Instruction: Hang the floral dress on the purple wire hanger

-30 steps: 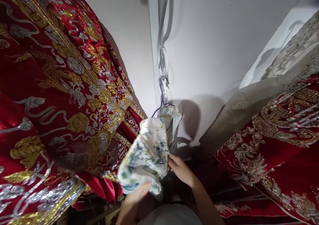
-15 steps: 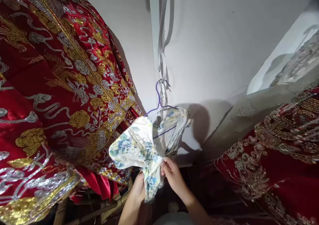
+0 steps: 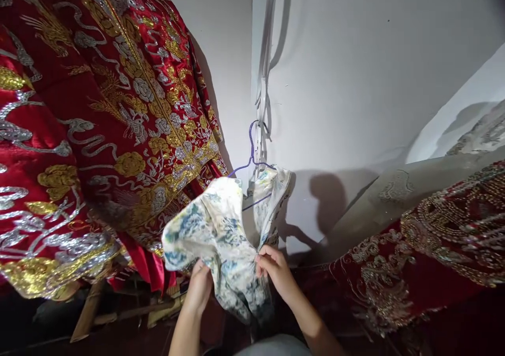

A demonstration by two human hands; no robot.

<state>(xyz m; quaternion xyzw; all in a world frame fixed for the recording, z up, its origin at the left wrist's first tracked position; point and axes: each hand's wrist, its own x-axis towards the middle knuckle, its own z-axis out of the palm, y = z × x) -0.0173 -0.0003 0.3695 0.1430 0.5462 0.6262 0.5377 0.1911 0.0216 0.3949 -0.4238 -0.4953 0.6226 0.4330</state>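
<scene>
A small white garment with blue and yellow flowers [image 3: 226, 222] hangs on a purple hanger [image 3: 251, 160], whose hook is at a white strap [image 3: 263, 90] on the wall. My right hand [image 3: 274, 269] pinches the garment's front edge near its middle. On the left side, my left hand [image 3: 200, 285] is closed on the lower part of the cloth, its fingertips partly hidden behind the fabric. The garment's front is spread between my two hands, and its lower end hangs down in shadow.
A large red robe with gold and silver embroidery [image 3: 130, 109] fills the left side. At the right is a red beaded garment [image 3: 426, 251]. Behind stands a pale wall [image 3: 335, 72]. Wooden pieces [image 3: 89, 311] lie low at the left.
My left hand has moved left and slightly down, away from my right hand. The lower cloth, bunched before, is now spread wider. The view has shifted slightly.
</scene>
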